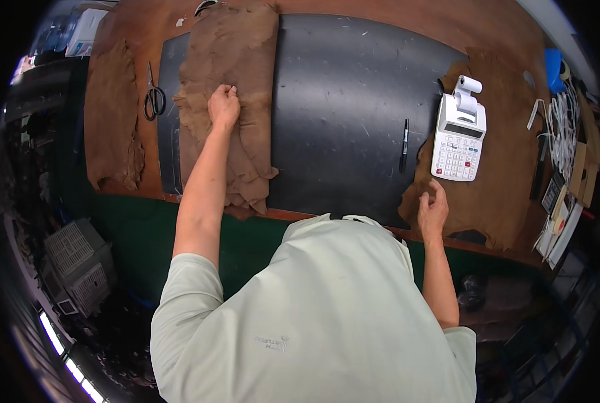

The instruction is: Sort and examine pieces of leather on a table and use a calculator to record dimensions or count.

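A long piece of brown leather (253, 50), with ragged edges and folds, lies across the left part of the black cutting mat (354, 80). My left hand (224, 107) rests on its middle, fingers curled and pinched together at the leather's surface. Over a second brown hide (494, 208) on the right, my right hand (433, 211) hovers with its fingers loosely bent and apart, holding nothing. Just beyond its fingertips stands a white printing calculator (458, 138) with a paper roll. A black marker pen (405, 146) lies on the mat beside it.
Black-handled scissors (154, 97) and a third brown hide (114, 117) lie on the wooden table (149, 40) at the left. Bundled white cables (563, 127), a blue container (553, 70) and papers crowd the right edge. Grey plastic crates (78, 262) stand below at the left.
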`<act>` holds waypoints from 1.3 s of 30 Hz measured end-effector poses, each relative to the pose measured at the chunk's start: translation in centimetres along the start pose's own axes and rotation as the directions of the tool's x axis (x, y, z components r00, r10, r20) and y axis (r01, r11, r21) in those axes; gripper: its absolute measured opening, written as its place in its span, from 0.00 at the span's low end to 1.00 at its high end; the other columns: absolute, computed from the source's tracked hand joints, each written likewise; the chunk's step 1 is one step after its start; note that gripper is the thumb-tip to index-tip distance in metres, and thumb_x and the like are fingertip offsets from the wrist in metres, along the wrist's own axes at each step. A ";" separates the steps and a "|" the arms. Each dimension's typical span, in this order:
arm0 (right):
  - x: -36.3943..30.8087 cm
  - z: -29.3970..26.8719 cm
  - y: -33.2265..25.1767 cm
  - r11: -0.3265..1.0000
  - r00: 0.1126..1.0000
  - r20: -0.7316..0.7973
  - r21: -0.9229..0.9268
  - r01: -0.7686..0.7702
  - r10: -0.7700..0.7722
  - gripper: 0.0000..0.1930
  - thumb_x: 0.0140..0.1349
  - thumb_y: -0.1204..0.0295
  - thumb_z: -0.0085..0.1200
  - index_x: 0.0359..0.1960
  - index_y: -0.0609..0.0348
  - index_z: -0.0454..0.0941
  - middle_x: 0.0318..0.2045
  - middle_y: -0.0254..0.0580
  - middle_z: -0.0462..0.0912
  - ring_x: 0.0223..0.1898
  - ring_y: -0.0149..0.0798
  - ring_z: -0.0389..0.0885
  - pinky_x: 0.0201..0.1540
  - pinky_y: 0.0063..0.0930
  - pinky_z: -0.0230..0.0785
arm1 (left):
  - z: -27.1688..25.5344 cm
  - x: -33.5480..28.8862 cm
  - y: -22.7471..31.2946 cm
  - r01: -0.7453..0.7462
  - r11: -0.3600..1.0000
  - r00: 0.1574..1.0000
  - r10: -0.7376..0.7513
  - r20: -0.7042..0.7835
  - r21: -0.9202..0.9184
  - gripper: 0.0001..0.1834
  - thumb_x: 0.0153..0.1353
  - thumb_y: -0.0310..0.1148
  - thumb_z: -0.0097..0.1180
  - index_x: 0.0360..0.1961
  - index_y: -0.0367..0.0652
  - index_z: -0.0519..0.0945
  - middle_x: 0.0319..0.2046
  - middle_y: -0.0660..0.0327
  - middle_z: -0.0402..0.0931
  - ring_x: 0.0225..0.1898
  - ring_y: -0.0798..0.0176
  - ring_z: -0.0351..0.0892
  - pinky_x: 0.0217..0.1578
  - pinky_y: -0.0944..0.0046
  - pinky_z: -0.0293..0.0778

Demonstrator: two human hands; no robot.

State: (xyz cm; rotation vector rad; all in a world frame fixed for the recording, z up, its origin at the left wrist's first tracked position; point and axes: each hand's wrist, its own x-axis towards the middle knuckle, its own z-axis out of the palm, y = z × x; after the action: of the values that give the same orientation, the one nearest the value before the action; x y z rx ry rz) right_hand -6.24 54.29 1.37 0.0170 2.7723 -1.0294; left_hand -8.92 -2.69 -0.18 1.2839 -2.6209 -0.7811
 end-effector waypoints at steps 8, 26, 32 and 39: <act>-0.2 -0.8 -0.5 0.996 0.996 -0.002 0.008 -0.088 0.088 0.18 0.64 0.78 0.52 0.56 0.63 0.75 0.55 0.47 0.81 0.34 0.42 0.82 0.43 0.34 0.76 | 0.2 -0.6 1.2 0.042 0.994 0.998 -0.038 -0.049 0.097 0.15 0.68 0.41 0.53 0.48 0.43 0.83 0.47 0.48 0.83 0.52 0.42 0.80 0.51 0.48 0.74; 0.8 -1.9 1.4 0.994 0.991 -0.089 -0.018 -0.104 0.102 0.20 0.64 0.78 0.53 0.58 0.61 0.74 0.56 0.47 0.79 0.35 0.41 0.83 0.41 0.32 0.76 | 1.3 -0.2 0.4 -0.066 0.983 0.979 0.096 -0.178 0.170 0.13 0.69 0.39 0.53 0.44 0.42 0.81 0.46 0.50 0.81 0.50 0.42 0.79 0.48 0.48 0.73; 0.8 -2.1 1.5 0.994 0.991 -0.090 -0.031 -0.102 0.099 0.20 0.64 0.77 0.53 0.59 0.61 0.74 0.57 0.47 0.79 0.36 0.41 0.83 0.42 0.33 0.76 | 1.3 -0.1 0.4 -0.058 0.983 0.981 0.088 -0.174 0.172 0.13 0.69 0.39 0.53 0.44 0.42 0.81 0.47 0.51 0.81 0.50 0.43 0.79 0.49 0.49 0.73; 0.9 -1.8 1.2 0.997 0.993 -0.095 -0.029 -0.077 0.074 0.19 0.65 0.78 0.53 0.57 0.62 0.74 0.57 0.47 0.79 0.36 0.41 0.83 0.41 0.32 0.76 | -0.2 -2.3 2.9 -0.087 0.976 0.975 0.125 -0.186 0.198 0.12 0.65 0.34 0.56 0.47 0.41 0.79 0.52 0.49 0.77 0.53 0.43 0.76 0.50 0.48 0.72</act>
State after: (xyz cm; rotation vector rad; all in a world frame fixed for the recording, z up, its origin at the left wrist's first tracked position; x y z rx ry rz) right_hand -7.34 56.35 1.74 0.1693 2.8470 -0.9893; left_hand -9.45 0.45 1.67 1.1824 -2.6246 -0.3734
